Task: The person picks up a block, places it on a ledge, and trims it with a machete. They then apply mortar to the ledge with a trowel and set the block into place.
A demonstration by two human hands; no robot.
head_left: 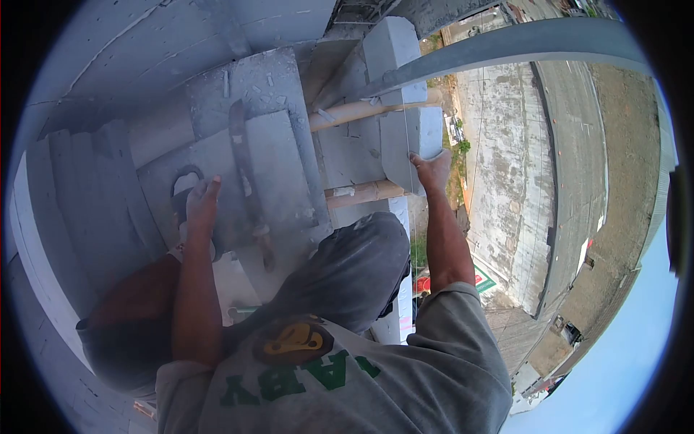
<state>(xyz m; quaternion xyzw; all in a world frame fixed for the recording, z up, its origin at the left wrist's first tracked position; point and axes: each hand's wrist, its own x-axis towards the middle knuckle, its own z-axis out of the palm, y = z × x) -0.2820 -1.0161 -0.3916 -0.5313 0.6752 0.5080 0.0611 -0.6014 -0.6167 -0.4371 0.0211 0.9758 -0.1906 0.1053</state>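
My right hand (434, 172) grips the near end of a pale grey block (402, 148) on the wall's outer edge, its thumb on the inner side and its fingers over the outer face. My left hand (201, 205) is raised above the dusty platform (285, 155), beside my sandalled foot (186, 181). Its fingers are partly spread, and nothing shows in them. Between my hands lies a long, dusty, curved blade with a wooden handle (266, 249). A thin string line (407, 134) runs along the block's face.
Another pale block (391, 47) stands farther along the edge. Two wooden poles (369, 192) cross the gap between platform and wall. A grey beam (506, 52) arches over the top right. Beyond the wall is a deep drop to a concrete roof (506, 166). Rubble chips dot the platform.
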